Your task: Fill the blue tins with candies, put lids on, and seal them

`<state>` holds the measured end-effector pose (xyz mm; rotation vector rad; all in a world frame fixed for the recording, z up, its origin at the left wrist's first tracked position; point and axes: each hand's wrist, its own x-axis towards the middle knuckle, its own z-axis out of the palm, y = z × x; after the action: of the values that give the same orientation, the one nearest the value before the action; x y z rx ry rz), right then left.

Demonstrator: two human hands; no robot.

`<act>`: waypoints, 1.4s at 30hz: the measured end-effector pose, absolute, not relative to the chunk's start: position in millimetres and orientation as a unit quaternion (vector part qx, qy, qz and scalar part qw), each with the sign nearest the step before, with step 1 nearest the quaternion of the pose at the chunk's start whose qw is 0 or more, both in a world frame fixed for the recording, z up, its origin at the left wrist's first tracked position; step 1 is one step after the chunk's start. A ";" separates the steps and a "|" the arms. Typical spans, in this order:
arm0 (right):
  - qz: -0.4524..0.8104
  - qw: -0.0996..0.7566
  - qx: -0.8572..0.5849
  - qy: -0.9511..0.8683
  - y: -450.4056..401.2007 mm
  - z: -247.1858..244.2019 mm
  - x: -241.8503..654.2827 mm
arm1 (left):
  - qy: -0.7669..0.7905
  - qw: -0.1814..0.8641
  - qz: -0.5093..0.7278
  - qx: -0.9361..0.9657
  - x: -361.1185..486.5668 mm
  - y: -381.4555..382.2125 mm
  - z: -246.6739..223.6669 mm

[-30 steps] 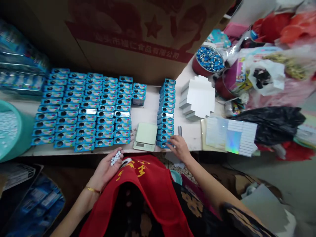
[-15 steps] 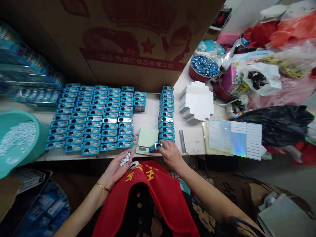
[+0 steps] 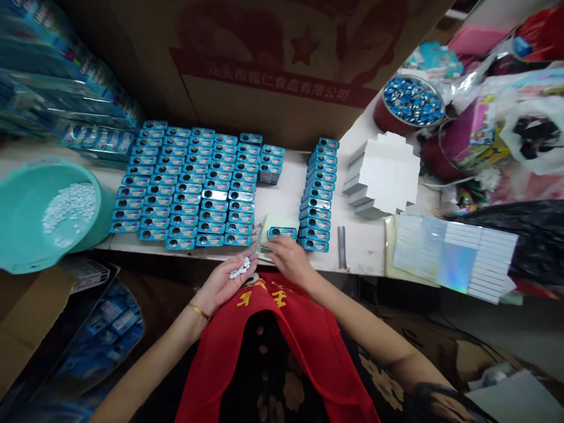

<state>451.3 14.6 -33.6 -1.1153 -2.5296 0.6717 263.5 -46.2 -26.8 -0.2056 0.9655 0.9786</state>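
Blue tin [image 3: 282, 233] on pale scale [image 3: 282, 221], at right hand's [image 3: 291, 259] fingertips, grip unclear, left hand [image 3: 223, 282] unfurled under white pellets [image 3: 240, 269].

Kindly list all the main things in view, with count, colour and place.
Long table: one, white, centre
Flat scale: one, pale green, front edge
Small rectangular boxes: many, blue, beside and on scale
Cardboard carton: one, brown, behind boxes
Round plastic tub: one, turquoise, left; white pellets inside
Round bowls: two, dark red, right rear
Cross-shaped card stack: one, white, right
Narrow strip: one, grey, near boxes
Flat sheets: several, silvery, front right
Plastic bags: several, mixed colours, far right
Wrapped packs: several, blue, far left
Left hand: one, palm up, holding pellets
Right hand: one, at scale
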 end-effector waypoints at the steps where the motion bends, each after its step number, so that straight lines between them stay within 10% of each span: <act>1: 0.253 0.142 -0.354 -0.889 6.7 -31.4 441.2 | 0.454 0.768 0.444 -0.084 264.6 -47.7 -29.2; 26: 0.292 0.076 -0.240 -0.923 -20.1 -33.2 415.2 | 0.498 0.788 0.357 -0.058 261.6 -60.7 -31.3; 42: 0.192 0.095 -0.486 -0.847 121.6 -74.9 461.4 | 0.522 0.761 0.376 -0.086 245.7 -47.6 -27.1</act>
<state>461.4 121.6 -74.9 -1.4401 -2.5114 0.5694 245.7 -47.6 -27.1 -0.1871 1.1349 0.8173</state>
